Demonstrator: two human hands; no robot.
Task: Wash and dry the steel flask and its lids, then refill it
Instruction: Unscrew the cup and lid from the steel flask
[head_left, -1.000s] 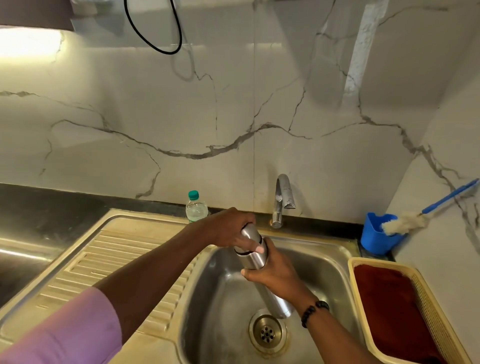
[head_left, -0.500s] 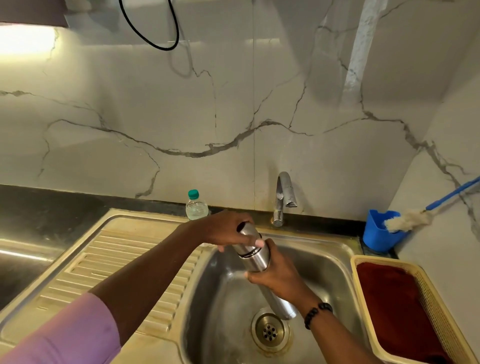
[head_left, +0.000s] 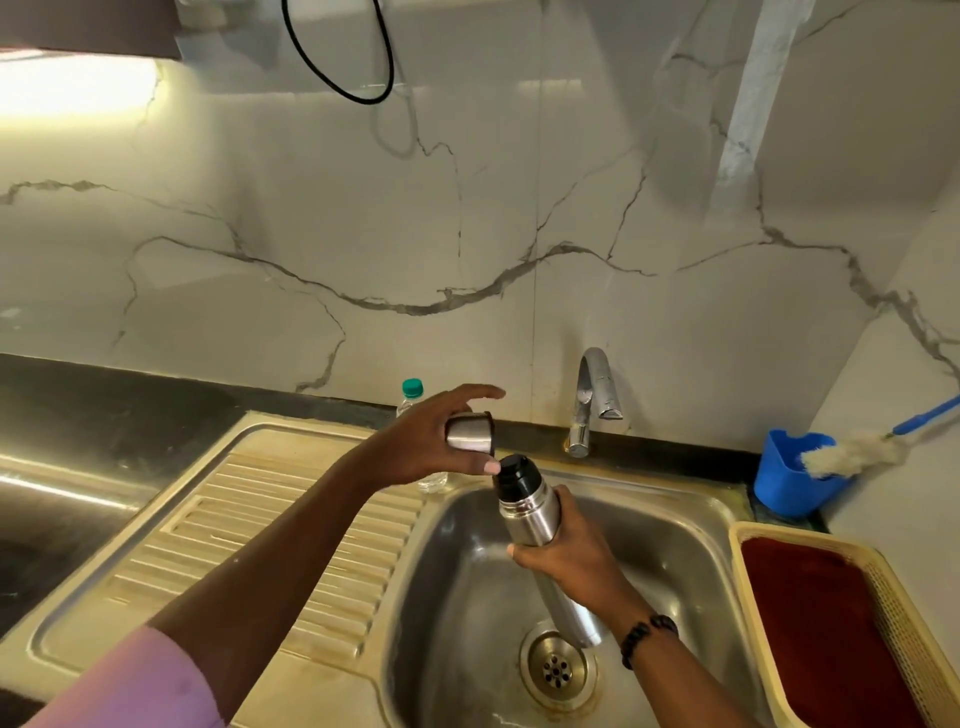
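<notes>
While the flask sits tilted over the sink, notes as follows:

Flask (head_left: 530, 519): steel body, held slanting above the sink bowl (head_left: 467, 571), base low nr the drain (head_left: 557, 670), neck up-left.
Cup lid (head_left: 469, 432): off the flask, apart from it, just above-left of the neck.
Inner lid (head_left: 514, 473): black stopper, on the neck; looks seated, can't tell how tight.
Left hand (head_left: 431, 441): pinching the cup lid betw. thumb and lower fingers; forefinger stretched out over it.
Right hand (head_left: 566, 551): curled round the flask's mid-body, thumb side toward camera.
Tap (head_left: 595, 400): behind the bowl, no water seen running.
Handling, flask: rigid, smooth polished steel; prob. slippery once wet or soapy. Weight unknown, contents not visible. Best hold = full wrap round the mid-body as now, not the tapering shoulder.
Handling, cup lid: light, stiff, thin-walled; a rim pinch works dry, but I'd cup it in the palm when wet.
Handling, stopper: prob. plastic, small; needs a twist w/ dry fingers while the other hand braces the body.
Stage: early, judged; outer lid off, stopper not yet out, washing not begun.
Risk: a dropped lid would clatter into the bowl.
Nearby: brush (head_left: 852, 452) in blue holder (head_left: 789, 478) at right.
</notes>
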